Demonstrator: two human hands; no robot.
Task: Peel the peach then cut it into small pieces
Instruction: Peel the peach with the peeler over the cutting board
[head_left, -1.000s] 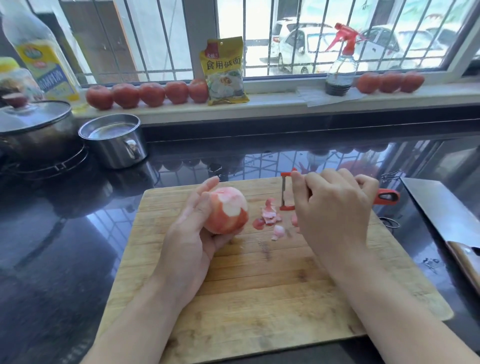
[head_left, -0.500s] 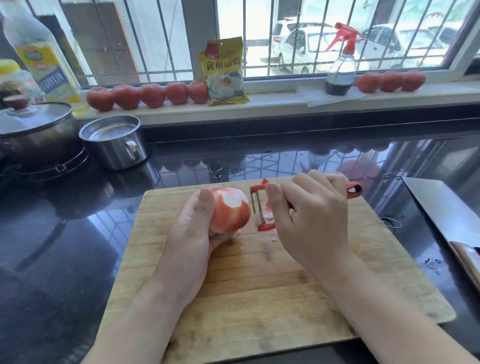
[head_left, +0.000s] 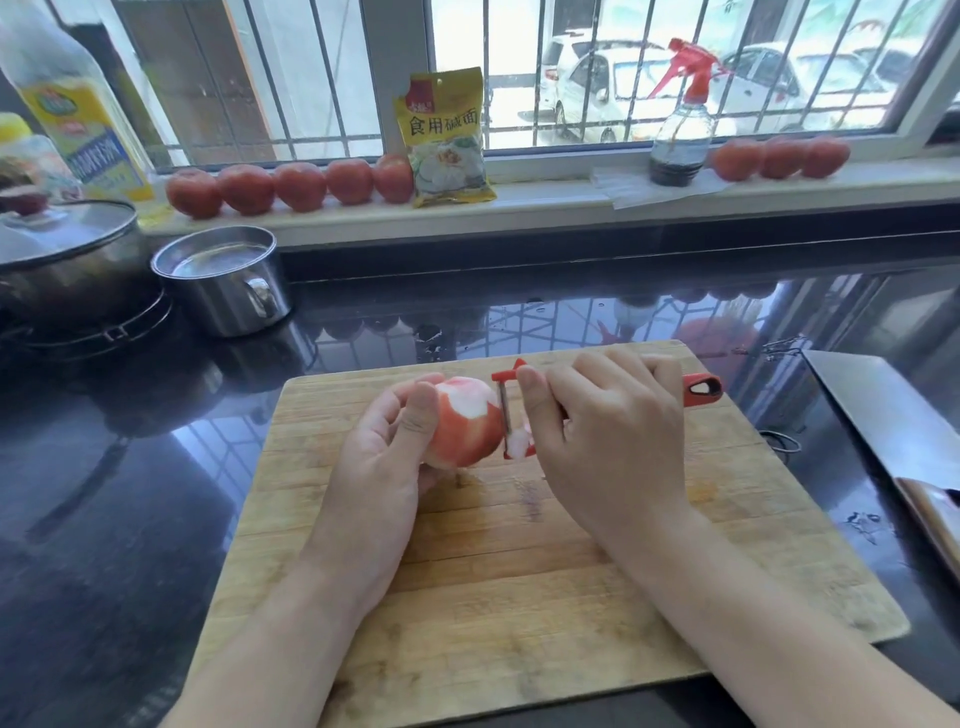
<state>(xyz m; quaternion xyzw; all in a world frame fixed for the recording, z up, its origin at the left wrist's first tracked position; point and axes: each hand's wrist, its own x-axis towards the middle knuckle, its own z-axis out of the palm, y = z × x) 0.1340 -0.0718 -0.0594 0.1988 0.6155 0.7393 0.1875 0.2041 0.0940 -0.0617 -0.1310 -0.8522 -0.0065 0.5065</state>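
Black glossy countertop (head_left: 130, 493) carries a wooden cutting board (head_left: 519, 597), with a cleaver (head_left: 883, 421) lying just beside its right edge. Above the board's far half, the left hand (head_left: 384, 457) cups a partly peeled peach (head_left: 465, 423), thumb curled over its top. Right hand (head_left: 613, 431) grips a red peeler (head_left: 511, 415), its blade set against the peach's right side.

Peach (head_left: 467, 426): pink-red skin, with a pale whitish patch beside the left thumb.
Peeler (head_left: 701, 389): red-orange frame and handle, grey metal blade.
Cutting board (head_left: 519, 597): light tan wood with darker grain streaks.
Table (head_left: 130, 519): glossy black.
Tomatoes (head_left: 298, 186): red, in a row.
Packet (head_left: 447, 137): yellow, red top, dark characters.
Spray bottle (head_left: 680, 130): red trigger, dark liquid.
Mug (head_left: 223, 280): silver steel.
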